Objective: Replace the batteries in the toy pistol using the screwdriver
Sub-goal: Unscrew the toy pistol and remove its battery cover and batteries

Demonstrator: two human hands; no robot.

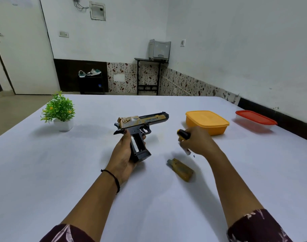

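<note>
Nearest the person, one yellow-brown grip cover is lying loose on the white table, just in front of the right hand. The left hand is wrapping round the back of the toy pistol's handle, holding it just over the middle of the table. The barrel is pointing right and the open battery bay is facing up. One silver battery is sitting in that bay, and the slot beside it is looking empty. The right hand is clenching the one screwdriver by its black-and-yellow handle, near the pistol but not touching it. Something pale is blurring under its fingers, and I cannot tell what.

To my eye the pistol is looking like light, stiff plastic, smooth along the top. The handle is probably the best place to grip it, with fingers kept off the bay. The battery is looking small and round, so it is likely to roll.

Farther back, two lidded boxes are sitting to the right, one orange and one red-topped. One potted plant is standing to the left.
</note>
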